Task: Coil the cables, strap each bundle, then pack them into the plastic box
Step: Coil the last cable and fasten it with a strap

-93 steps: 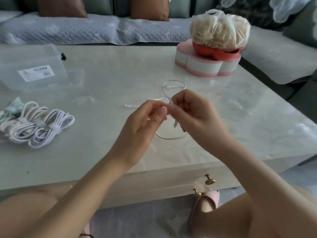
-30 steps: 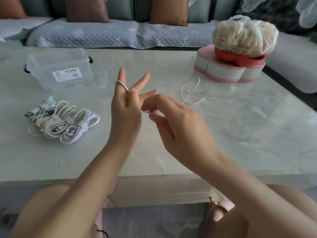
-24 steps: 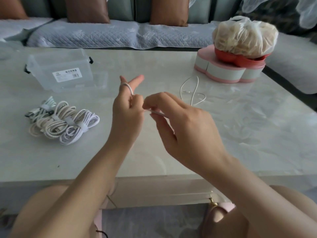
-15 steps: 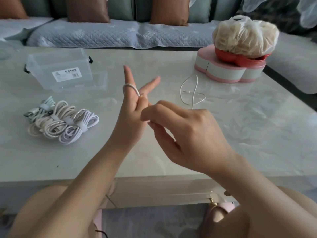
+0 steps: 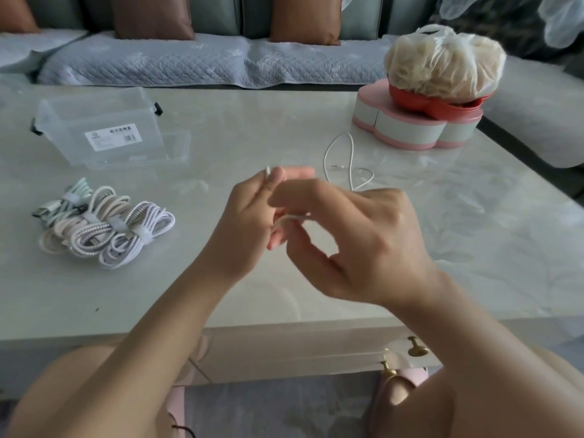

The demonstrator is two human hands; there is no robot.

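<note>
A thin white cable [image 5: 349, 159] trails in loose loops on the table behind my hands. Several turns of it are wound round the fingers of my left hand [image 5: 245, 222], which is raised above the table centre. My right hand [image 5: 357, 241] sits just to the right and pinches the cable close to the left fingers. Several coiled, strapped cable bundles [image 5: 104, 226] lie at the left of the table. The clear plastic box [image 5: 98, 128] stands open behind them at the back left.
A pink and grey compartment box [image 5: 410, 128] with a red dish and a tied plastic bag [image 5: 442, 64] on top stands at the back right. A sofa with brown cushions runs behind the table. Brass drawer knobs [image 5: 417, 349] show below the front edge.
My left fingers, spread a half second ago, have closed together and tipped forward. My right hand has moved up and around them with the cable. The loose end on the table has shortened.
</note>
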